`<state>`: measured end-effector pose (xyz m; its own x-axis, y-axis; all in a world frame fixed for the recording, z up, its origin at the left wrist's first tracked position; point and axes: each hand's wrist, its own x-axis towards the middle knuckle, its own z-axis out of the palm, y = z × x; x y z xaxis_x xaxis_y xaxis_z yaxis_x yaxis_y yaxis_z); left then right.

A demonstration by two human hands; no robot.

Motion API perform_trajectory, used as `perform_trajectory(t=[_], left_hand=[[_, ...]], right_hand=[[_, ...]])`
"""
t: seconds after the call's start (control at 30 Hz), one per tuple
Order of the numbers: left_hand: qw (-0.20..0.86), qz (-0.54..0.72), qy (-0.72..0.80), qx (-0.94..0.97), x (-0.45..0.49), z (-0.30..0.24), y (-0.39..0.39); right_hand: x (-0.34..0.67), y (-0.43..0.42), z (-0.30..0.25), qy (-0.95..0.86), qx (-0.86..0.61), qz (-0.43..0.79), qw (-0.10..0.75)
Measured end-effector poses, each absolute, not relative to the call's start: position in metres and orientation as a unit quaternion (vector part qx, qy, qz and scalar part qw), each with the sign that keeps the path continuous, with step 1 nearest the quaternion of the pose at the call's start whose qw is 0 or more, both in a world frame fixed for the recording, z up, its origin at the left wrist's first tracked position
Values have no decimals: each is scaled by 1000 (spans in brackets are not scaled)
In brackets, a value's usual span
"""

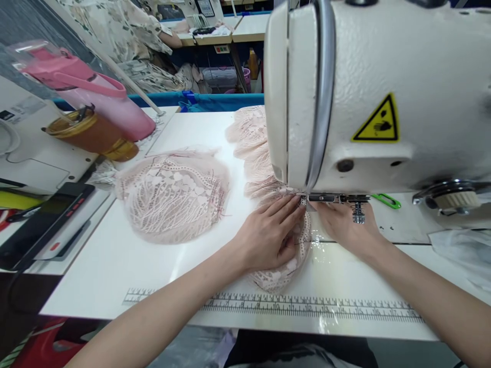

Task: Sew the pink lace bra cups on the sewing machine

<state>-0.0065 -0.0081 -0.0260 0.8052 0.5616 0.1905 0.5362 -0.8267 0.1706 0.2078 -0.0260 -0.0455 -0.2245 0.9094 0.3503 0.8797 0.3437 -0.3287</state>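
1. Head view: a pale pink lace piece (274,279) is laid on the white table (115,266), its far end at the needle of the sewing machine (368,66).
2. It is pressed down under the flattened left hand (264,235); the right hand (347,222) is partly hidden beyond the needle, and its grip cannot be told.
3. Stitching appears to be in hand; even feeding, with fingertips clear, seems called for.
4. Ruffled lace (251,148) is bunched behind.
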Motion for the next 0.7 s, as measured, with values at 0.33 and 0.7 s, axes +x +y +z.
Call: perform_trajectory(t=[0.33,0.7], left_hand=[[32,113,288,950,-6,-23,-7],[-20,178,192,965,-7,0,-19]], right_hand=[[217,-26,-43,-818,-524,36,233],[211,-27,-40,-883,-402,-73,230]])
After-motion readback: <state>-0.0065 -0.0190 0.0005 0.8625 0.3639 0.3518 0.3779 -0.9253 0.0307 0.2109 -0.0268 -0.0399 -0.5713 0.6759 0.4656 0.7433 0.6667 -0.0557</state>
